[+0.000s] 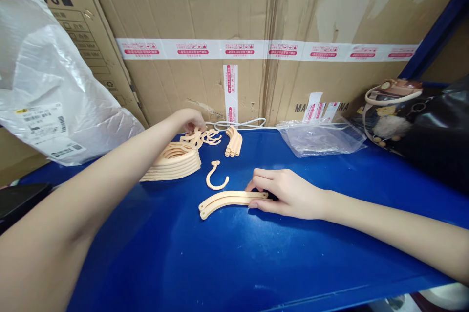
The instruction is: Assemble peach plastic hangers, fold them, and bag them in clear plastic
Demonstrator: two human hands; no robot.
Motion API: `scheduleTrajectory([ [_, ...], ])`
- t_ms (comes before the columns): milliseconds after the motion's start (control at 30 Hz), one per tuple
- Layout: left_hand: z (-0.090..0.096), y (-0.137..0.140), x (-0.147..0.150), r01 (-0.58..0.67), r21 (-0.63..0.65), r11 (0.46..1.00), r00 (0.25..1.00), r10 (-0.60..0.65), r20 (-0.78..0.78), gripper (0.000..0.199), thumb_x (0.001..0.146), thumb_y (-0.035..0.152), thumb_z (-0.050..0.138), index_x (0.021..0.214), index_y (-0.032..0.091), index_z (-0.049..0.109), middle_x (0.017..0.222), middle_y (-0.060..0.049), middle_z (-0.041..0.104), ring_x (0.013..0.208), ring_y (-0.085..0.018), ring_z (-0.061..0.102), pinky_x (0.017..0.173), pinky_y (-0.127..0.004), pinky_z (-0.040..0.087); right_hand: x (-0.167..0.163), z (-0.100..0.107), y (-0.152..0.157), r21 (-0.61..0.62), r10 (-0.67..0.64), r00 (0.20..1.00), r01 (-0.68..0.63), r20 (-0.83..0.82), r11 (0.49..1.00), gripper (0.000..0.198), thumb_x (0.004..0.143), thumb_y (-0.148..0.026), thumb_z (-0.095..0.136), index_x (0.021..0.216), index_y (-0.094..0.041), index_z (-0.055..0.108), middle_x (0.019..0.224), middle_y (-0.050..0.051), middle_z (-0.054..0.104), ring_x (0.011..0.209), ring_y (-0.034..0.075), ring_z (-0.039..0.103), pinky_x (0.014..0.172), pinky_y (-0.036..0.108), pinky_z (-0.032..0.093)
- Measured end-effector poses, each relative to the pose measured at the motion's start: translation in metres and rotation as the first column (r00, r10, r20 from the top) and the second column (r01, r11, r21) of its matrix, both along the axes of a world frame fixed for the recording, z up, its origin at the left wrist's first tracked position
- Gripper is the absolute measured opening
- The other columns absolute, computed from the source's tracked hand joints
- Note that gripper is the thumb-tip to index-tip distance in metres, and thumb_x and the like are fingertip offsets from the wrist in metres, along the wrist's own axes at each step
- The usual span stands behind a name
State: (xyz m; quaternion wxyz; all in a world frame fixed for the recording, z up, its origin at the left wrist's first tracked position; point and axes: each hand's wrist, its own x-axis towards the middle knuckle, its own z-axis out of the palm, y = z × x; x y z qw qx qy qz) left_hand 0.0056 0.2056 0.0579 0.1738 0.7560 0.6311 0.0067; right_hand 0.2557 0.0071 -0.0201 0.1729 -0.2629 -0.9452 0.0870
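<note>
My right hand (pixel 284 193) pinches the right end of two cream plastic hanger arms (pixel 227 198), which lie side by side on the blue table. Just behind them a loose cream hanger hook (pixel 216 179) lies flat. At the back my left hand (pixel 192 120) reaches into a pile of small cream hanger parts (pixel 196 137); its fingers are curled down, and whatever they pinch is hidden. Under my left forearm sits a stack of cream hangers (pixel 179 165), partly covered by the arm. Several more hanger arms (pixel 233 142) lie bundled right of the pile.
A clear plastic bag (pixel 318 138) lies at the back right, near a black bag (pixel 439 131) and a cup with a handle (pixel 395 89). A white parcel bag (pixel 62 87) leans at left. Large cardboard boxes (pixel 205 13) wall off the table's (pixel 274 263) back. A white cord (pixel 252 123) runs along them.
</note>
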Motion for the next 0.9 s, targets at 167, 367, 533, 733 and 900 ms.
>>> scheduleTrajectory([
  [167,0.022,-0.010,0.001,-0.060,0.104,0.993,0.992,0.071,-0.106,0.023,0.084,0.029,0.066,0.100,0.012,0.067,0.091,-0.009,0.067,0.085,-0.026,0.066,0.074,-0.035,0.052,0.000,0.000,0.001,-0.005,0.000,1.000,0.000,0.000,1.000,0.032,0.096,-0.043,0.047,0.104,-0.015,0.062,0.090,0.003,0.060,0.069,0.012,0.055,0.062,0.024,0.042],
  [367,0.056,-0.050,0.017,0.130,0.448,0.885,0.991,-0.101,-0.088,0.027,0.082,0.032,0.061,0.103,0.016,0.065,0.094,-0.007,0.067,0.095,-0.026,0.059,0.078,-0.029,0.039,-0.002,0.004,-0.005,-0.020,-0.102,0.994,0.101,-0.048,0.995,0.033,0.095,-0.047,0.049,0.103,-0.017,0.061,0.086,0.002,0.060,0.070,0.013,0.056,0.063,0.025,0.042],
  [533,0.038,-0.117,0.041,0.481,0.464,0.744,0.855,-0.515,-0.061,0.019,0.086,0.030,0.054,0.085,0.017,0.068,0.074,-0.001,0.065,0.072,-0.016,0.059,0.066,-0.026,0.036,-0.002,0.012,-0.005,-0.274,-0.379,0.824,0.283,-0.421,0.919,0.034,0.094,-0.048,0.050,0.114,-0.021,0.052,0.090,0.001,0.061,0.076,0.014,0.057,0.069,0.027,0.045],
  [733,-0.011,-0.164,0.055,0.516,0.414,0.750,0.777,-0.613,0.144,0.016,0.082,0.031,0.062,0.091,0.022,0.051,0.066,0.003,0.061,0.058,-0.014,0.055,0.051,-0.025,0.032,-0.004,0.010,0.007,-0.492,-0.368,0.735,0.054,-0.570,0.869,0.036,0.087,-0.043,0.062,0.113,-0.020,0.054,0.093,0.004,0.066,0.078,0.015,0.062,0.063,0.027,0.049],
  [900,-0.028,-0.171,0.050,0.415,0.385,0.824,0.760,-0.547,0.352,0.024,0.082,0.033,0.064,0.091,0.024,0.044,0.069,0.004,0.060,0.061,-0.015,0.055,0.054,-0.026,0.036,-0.005,0.009,0.007,-0.501,-0.392,0.715,0.066,-0.579,0.863,0.028,0.082,-0.043,0.067,0.087,-0.016,0.066,0.078,0.003,0.069,0.065,0.013,0.060,0.062,0.027,0.050],
])
